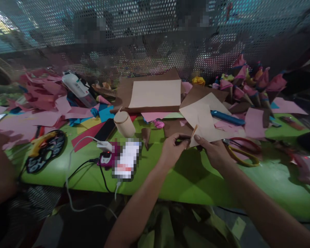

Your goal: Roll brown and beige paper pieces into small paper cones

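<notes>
Two hands meet over the green counter (196, 179), a little back from its near edge and right of its middle. Left hand (172, 150) and right hand (215, 153) both pinch one tan paper sheet (204, 129); fingers of each are closed on its near corner, where the sheet appears partly folded or rolled. The rest of the sheet lies toward the far edge, resting on other tan and brown sheets.

Risks, judged from this layout:
- The grip is on one small corner only. A pull from either hand could tear the paper or let the fold spring open.
- Scissors (241, 151) lie just beside the right hand, toward the right edge, handles near the wrist. A sideways sweep could knock them or catch a knuckle on the blades; blade direction is unclear.
- Loose pink scraps (253, 122) and a blue tool (227, 117) sit touching or near the sheet's far side; dragging the sheet could carry them along.
- A paper tube (124, 124) lies tilted to the left, with cables (74, 151) running off the near edge. A snagged cable could pull over the small devices there.
- Lighting is dim and the picture is blurred, so the alignment of the sheet's edges is hard to check.
</notes>
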Demonstrator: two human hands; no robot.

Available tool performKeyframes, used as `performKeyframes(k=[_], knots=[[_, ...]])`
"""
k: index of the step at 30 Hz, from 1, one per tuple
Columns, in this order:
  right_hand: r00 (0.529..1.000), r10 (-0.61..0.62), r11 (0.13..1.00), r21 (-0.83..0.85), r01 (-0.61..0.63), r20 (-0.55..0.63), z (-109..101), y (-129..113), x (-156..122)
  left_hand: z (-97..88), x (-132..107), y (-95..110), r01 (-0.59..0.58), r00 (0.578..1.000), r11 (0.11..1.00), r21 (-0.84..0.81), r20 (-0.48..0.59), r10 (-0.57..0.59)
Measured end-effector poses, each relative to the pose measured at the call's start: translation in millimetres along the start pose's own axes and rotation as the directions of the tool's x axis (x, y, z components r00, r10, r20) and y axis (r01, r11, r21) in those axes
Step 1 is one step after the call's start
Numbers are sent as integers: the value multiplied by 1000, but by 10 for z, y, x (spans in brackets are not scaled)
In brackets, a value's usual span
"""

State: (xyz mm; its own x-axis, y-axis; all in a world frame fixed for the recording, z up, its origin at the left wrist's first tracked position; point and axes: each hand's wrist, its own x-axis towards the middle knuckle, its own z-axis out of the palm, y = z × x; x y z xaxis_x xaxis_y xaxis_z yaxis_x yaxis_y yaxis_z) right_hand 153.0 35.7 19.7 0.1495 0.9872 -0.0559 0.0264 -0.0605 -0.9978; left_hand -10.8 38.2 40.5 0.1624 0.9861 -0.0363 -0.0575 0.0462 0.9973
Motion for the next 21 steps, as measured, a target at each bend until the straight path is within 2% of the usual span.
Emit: performKeyframes(k=[12,17,21], knots=[[999,17,1000,18,-17,-30,26,-20,-2,7,-7,-9,26,999,999,43,-22,-25],[999,-2,1000,-9,2,-43,14,-35,3,38,-27,-4,48,998,999,-25,43,-47],[997,5,999,-35,-8,-77,-14,4,10,60,-48,-42,-75,997,995,70,1,75]])
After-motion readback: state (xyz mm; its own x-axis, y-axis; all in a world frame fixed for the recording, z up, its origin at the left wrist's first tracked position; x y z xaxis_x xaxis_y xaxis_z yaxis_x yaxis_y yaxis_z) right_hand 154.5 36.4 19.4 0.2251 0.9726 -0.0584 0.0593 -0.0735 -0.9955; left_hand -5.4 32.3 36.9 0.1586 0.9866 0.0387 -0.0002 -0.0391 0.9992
